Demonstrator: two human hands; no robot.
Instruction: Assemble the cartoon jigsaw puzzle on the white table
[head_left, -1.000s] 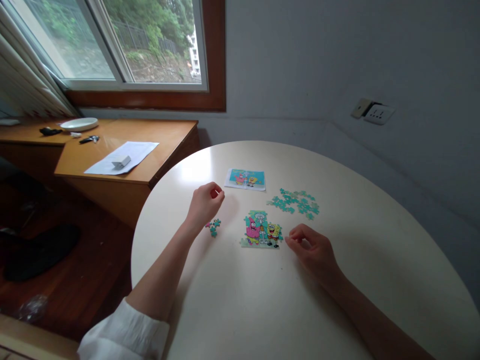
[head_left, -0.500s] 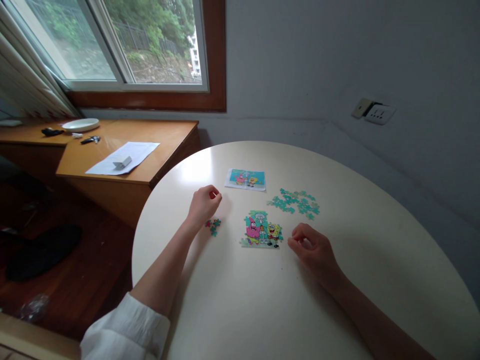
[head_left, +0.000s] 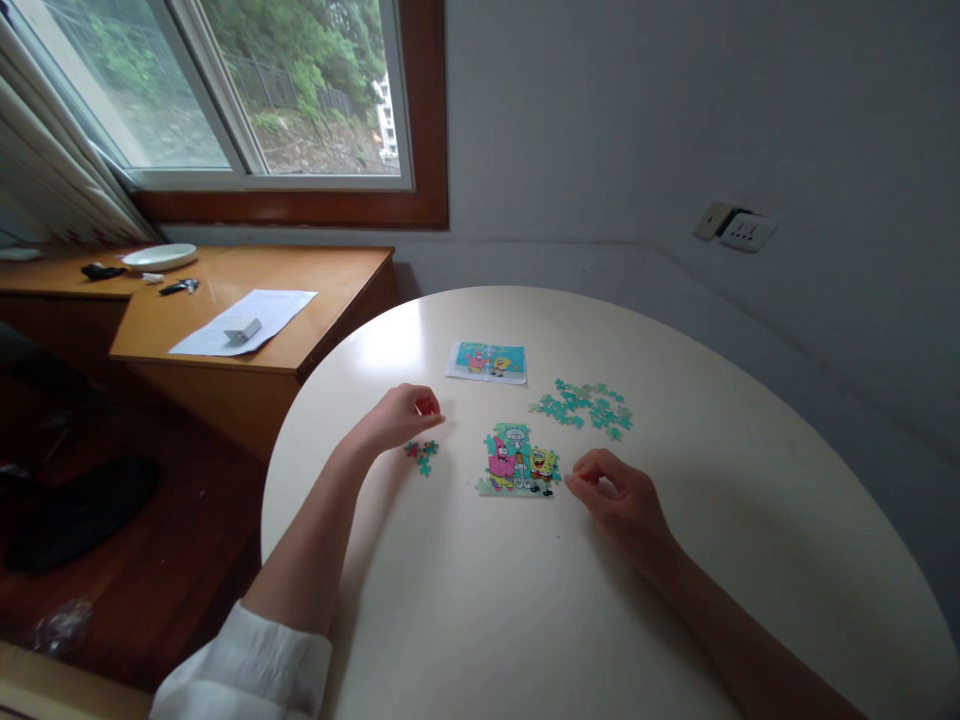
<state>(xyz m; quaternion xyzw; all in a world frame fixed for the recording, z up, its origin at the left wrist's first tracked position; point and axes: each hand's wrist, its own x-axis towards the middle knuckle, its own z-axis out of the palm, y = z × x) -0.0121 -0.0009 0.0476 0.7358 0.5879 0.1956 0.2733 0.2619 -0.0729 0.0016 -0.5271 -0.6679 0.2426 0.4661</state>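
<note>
A partly joined jigsaw puzzle (head_left: 517, 462) with three cartoon figures lies flat on the white round table (head_left: 480, 600). Just right of its edge is my right hand (head_left: 619, 495), thumb and forefinger closed in a pinch. Whatever those fingertips hold, if anything, is too small to make out. My left hand (head_left: 401, 415) hovers left of the puzzle, fingers curled and tips together; what is between them, if anything, is hidden. Below it sits a small group of dark and teal puzzle pieces (head_left: 424, 456). Several loose teal puzzle pieces (head_left: 589, 405) are spread behind and right of the puzzle.
A printed picture card (head_left: 487, 362) of the same figures lies behind the puzzle. To the left, a wooden desk (head_left: 330, 275) carries a white plate (head_left: 160, 257), paper sheets (head_left: 277, 305) and a small white box (head_left: 242, 330). A wall socket (head_left: 748, 231) is at right.
My left hand has come down and turned toward the puzzle, its fingertips slightly nearer me. The right hand keeps its pinch beside the puzzle's right edge. The view has shifted slightly.
</note>
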